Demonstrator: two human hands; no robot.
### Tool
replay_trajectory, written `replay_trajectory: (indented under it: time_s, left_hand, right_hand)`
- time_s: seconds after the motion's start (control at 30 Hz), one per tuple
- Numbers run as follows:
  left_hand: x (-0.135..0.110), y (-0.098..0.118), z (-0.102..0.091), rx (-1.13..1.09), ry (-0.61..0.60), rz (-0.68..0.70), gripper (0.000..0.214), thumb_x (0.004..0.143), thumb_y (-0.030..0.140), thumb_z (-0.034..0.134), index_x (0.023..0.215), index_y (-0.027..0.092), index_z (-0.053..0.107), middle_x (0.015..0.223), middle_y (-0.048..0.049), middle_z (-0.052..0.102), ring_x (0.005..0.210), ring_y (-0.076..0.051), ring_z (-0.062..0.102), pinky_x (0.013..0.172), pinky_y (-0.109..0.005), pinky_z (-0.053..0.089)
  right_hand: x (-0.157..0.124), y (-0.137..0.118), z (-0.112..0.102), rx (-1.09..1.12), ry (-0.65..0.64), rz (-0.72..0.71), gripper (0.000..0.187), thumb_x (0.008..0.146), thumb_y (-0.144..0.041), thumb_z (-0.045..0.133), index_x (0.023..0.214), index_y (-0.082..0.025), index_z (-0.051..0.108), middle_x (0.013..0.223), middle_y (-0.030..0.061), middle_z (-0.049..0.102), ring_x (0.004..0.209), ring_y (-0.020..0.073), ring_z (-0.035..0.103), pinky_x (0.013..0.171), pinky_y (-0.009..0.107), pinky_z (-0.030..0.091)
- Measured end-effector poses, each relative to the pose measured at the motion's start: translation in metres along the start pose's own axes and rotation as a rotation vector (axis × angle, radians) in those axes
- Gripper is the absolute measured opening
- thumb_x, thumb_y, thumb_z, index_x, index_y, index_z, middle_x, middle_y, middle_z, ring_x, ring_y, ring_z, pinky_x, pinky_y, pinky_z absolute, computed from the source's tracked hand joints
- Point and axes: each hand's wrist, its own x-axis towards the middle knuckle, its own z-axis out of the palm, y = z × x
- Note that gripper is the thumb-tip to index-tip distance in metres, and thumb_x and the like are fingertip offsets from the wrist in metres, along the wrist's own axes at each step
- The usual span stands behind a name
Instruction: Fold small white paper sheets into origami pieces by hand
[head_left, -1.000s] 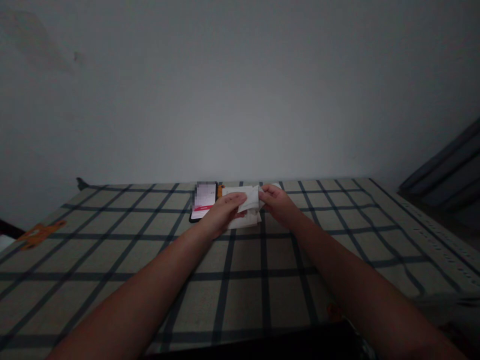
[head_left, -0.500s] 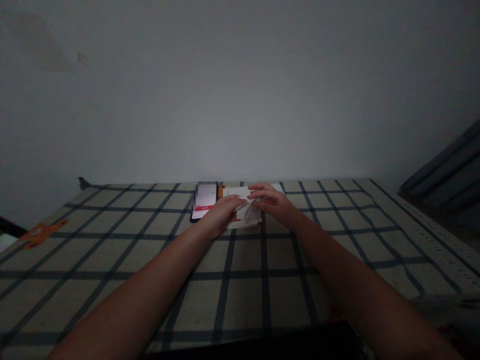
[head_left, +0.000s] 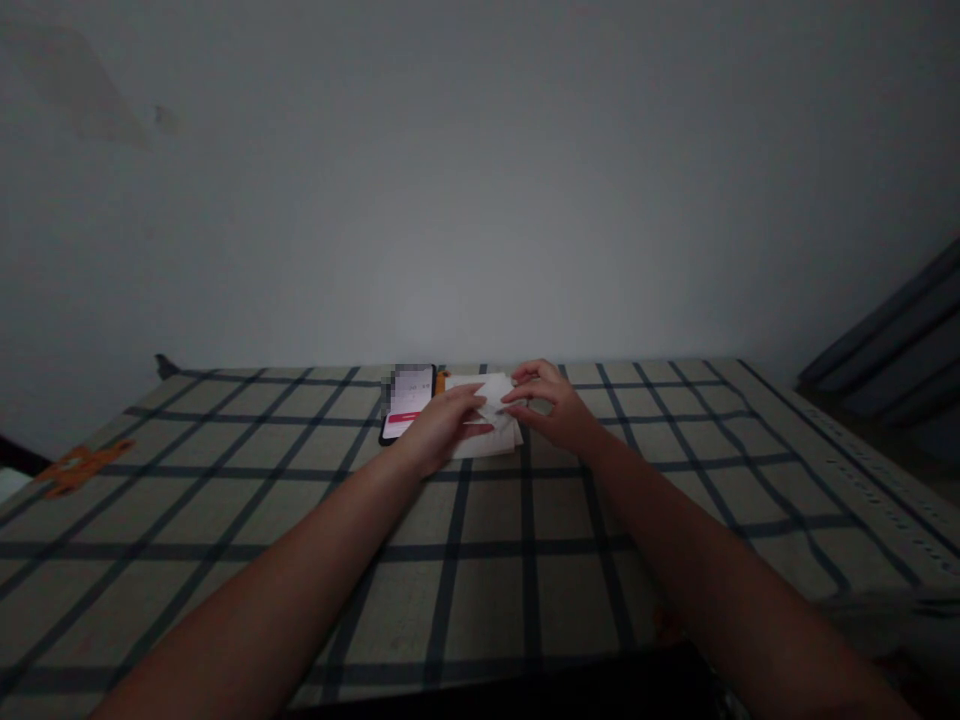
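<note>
Crumpled white tissue (head_left: 491, 400) between hands, above white sheets (head_left: 491, 445) on checked cloth (head_left: 487, 560): right of left hand (head_left: 444, 425), left of right hand (head_left: 547, 402). Left fingers and thumb hold its left side. Right fingers curved at right edge, slightly parted; cannot tell if pinching. Neither hand clearly nearer; no clear long axis. Phone (head_left: 408, 410) just left of left hand.

Looks like home room, dimly lit. Checked cloth (head_left: 487, 600) spread flat, over bed or table unclear, against plain grey wall (head_left: 480, 200) with 2 worn patches (head_left: 82, 90); 1 phone (head_left: 411, 395) lying on cloth.
</note>
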Motion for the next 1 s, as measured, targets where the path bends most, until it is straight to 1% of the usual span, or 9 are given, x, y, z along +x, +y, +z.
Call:
replay_trajectory:
  time_s: [0.1,0.2,0.33,0.4,0.5,0.6,0.67,0.8,1.0]
  left_hand:
    - [0.002,-0.004,-0.003,0.211,-0.026,0.109,0.031,0.076,0.021,0.075,0.106,0.016,0.08,0.107,-0.009,0.078,0.089,-0.019,0.069,0.072,-0.027,0.056]
    - [0.002,-0.007,-0.006,0.419,-0.099,0.257,0.04,0.076,0.027,0.076,0.115,0.017,0.08,0.109,-0.0081,0.079,0.087,-0.018,0.068,0.073,-0.027,0.051]
    - [-0.001,-0.011,-0.007,0.402,-0.174,0.256,0.076,0.076,0.031,0.08,0.148,0.02,0.058,0.104,-0.0061,0.078,0.076,-0.016,0.068,0.069,-0.026,0.049]
    - [-0.001,-0.011,-0.006,0.369,-0.166,0.246,0.084,0.076,0.031,0.081,0.153,0.02,0.051,0.103,-0.006,0.078,0.076,-0.017,0.07,0.069,-0.027,0.05]
    - [-0.002,-0.008,-0.004,0.357,-0.115,0.256,0.07,0.074,0.034,0.083,0.139,0.018,0.064,0.096,-0.0049,0.078,0.076,-0.017,0.069,0.071,-0.027,0.05]
    - [-0.003,-0.005,-0.002,0.363,-0.068,0.241,0.039,0.072,0.039,0.085,0.103,0.016,0.079,0.085,-0.0045,0.076,0.074,-0.017,0.066,0.071,-0.028,0.048]
    - [-0.005,-0.003,0.0,0.344,-0.044,0.218,0.033,0.071,0.043,0.086,0.089,0.016,0.08,0.082,-0.0051,0.076,0.073,-0.017,0.065,0.071,-0.028,0.048]
    - [-0.006,-0.002,-0.001,0.333,0.001,0.189,0.038,0.067,0.048,0.09,0.086,0.016,0.082,0.082,-0.0067,0.077,0.075,-0.019,0.065,0.071,-0.03,0.048]
    - [-0.002,-0.004,-0.006,0.317,-0.029,0.174,0.043,0.067,0.05,0.091,0.091,0.015,0.084,0.087,-0.0084,0.079,0.077,-0.018,0.066,0.075,-0.03,0.048]
  right_hand:
    - [0.002,0.001,0.003,0.129,0.003,0.187,0.035,0.094,-0.055,0.069,0.089,-0.022,0.08,0.106,0.0086,0.066,0.104,0.0225,0.064,0.094,0.04,0.053]
    - [0.004,0.005,0.008,0.345,-0.034,0.453,0.046,0.081,-0.052,0.081,0.114,-0.021,0.075,0.089,0.0016,0.065,0.078,0.0166,0.061,0.074,0.032,0.051]
    - [0.005,0.003,0.01,0.477,-0.128,0.585,0.041,0.071,-0.05,0.087,0.09,-0.017,0.073,0.083,0.0016,0.069,0.075,0.0156,0.062,0.072,0.031,0.049]
    - [0.006,-0.001,0.009,0.495,-0.116,0.612,0.038,0.07,-0.05,0.088,0.081,-0.018,0.07,0.078,0.0006,0.069,0.072,0.0148,0.06,0.071,0.03,0.047]
    - [0.006,-0.007,0.008,0.511,-0.061,0.62,0.037,0.069,-0.049,0.089,0.079,-0.018,0.069,0.075,-0.0006,0.067,0.069,0.0139,0.059,0.069,0.029,0.045]
    - [0.006,-0.009,0.009,0.518,-0.031,0.61,0.037,0.068,-0.049,0.089,0.077,-0.018,0.069,0.073,-0.0011,0.066,0.068,0.0134,0.057,0.068,0.029,0.044]
    - [0.006,-0.008,0.009,0.503,-0.014,0.6,0.037,0.069,-0.049,0.088,0.076,-0.019,0.069,0.072,-0.0015,0.065,0.068,0.0133,0.056,0.067,0.028,0.043]
    - [0.005,-0.006,0.01,0.461,0.005,0.58,0.036,0.07,-0.05,0.087,0.074,-0.019,0.069,0.071,-0.0019,0.063,0.067,0.0132,0.053,0.065,0.028,0.041]
    - [0.006,-0.013,0.008,0.441,0.01,0.592,0.036,0.069,-0.051,0.086,0.074,-0.019,0.07,0.069,-0.002,0.062,0.065,0.0128,0.051,0.064,0.029,0.042]
